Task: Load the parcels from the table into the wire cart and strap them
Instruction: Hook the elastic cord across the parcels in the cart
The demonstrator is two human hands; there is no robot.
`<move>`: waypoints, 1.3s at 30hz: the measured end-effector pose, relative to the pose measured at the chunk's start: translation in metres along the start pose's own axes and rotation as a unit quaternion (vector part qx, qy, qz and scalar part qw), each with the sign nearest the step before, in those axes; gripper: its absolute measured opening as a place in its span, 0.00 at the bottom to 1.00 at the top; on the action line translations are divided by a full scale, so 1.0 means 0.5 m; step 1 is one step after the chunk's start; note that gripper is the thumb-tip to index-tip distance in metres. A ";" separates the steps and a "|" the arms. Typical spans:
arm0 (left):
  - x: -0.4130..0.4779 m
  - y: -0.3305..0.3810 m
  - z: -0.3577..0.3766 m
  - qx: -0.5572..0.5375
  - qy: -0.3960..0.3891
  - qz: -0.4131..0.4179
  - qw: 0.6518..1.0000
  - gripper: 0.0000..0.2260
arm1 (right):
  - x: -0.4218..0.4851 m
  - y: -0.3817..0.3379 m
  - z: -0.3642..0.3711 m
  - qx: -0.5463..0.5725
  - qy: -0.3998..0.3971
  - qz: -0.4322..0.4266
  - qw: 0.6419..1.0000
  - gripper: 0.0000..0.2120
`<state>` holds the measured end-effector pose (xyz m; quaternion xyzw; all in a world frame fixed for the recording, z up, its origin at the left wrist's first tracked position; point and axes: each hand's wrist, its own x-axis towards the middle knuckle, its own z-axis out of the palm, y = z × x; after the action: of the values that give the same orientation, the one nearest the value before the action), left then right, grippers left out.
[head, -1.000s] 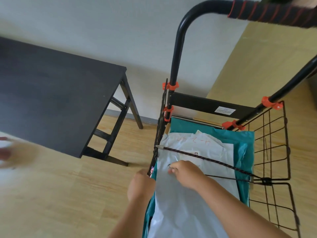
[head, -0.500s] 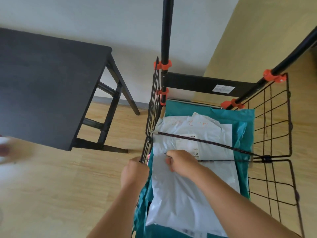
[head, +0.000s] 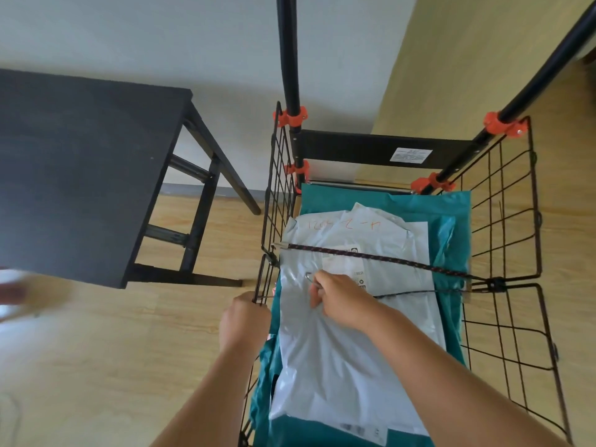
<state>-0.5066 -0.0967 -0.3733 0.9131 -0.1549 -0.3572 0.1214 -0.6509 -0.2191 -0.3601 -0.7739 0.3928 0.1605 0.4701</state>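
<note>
Wire cart (head: 354, 148): white parcel (head: 338, 366) lies flat on teal parcel (head: 354, 198), long axes running toward the handle posts. Left hand (head: 245, 321) grips the cart's left wall wire. Right hand (head: 342, 301) pinches the hook (head: 309, 276) of the strap (head: 387, 259), which is stretched crosswise over the parcels.

Below me lies a light wood-grain floor (head: 96, 366) of pale yellow-brown planks. Ahead stands a plain off-white wall (head: 161, 37), and a grey skirting board (head: 187, 189) runs along the seam where the two meet. To my right a yellowish panel (head: 467, 59) meets that wall, close in tone to the floor. At my far left a pale, reddish blur (head: 16, 291) shows; I cannot tell what it is.
</note>
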 end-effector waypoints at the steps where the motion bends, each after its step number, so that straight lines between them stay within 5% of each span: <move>1: -0.001 0.000 0.000 0.003 0.000 0.002 1.000 0.11 | 0.001 0.003 0.001 0.005 0.004 -0.002 1.000 0.11; 7: -0.006 0.006 -0.002 0.005 0.002 0.005 1.000 0.12 | 0.002 0.011 0.013 -0.047 0.003 -0.006 0.999 0.22; 14: -0.015 0.012 -0.008 0.003 0.006 0.009 1.000 0.10 | -0.011 0.002 -0.031 0.054 -0.007 0.065 0.996 0.05; 21: -0.014 0.009 -0.005 0.003 0.006 0.019 1.000 0.11 | 0.075 -0.099 -0.026 -0.014 -0.064 0.024 0.998 0.03; 25: -0.004 0.001 -0.005 0.023 0.000 0.032 0.999 0.09 | 0.136 -0.116 0.038 -0.085 -0.075 0.093 0.989 0.16; 29: -0.004 -0.001 -0.006 0.039 0.000 0.043 0.998 0.06 | 0.177 -0.115 0.078 -0.095 -0.048 0.118 0.987 0.09; 34: -0.001 -0.006 -0.005 0.033 0.008 0.048 0.998 0.08 | 0.188 -0.107 0.104 -0.111 -0.027 0.143 0.983 0.15; 39: 0.001 -0.004 -0.003 0.032 0.004 0.049 0.998 0.09 | 0.178 -0.098 0.097 -0.108 -0.045 0.143 0.983 0.09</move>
<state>-0.5047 -0.0950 -0.3730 0.9091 -0.2104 -0.3423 0.1101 -0.5509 -0.2059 -0.4100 -0.7477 0.4583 0.3027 0.3732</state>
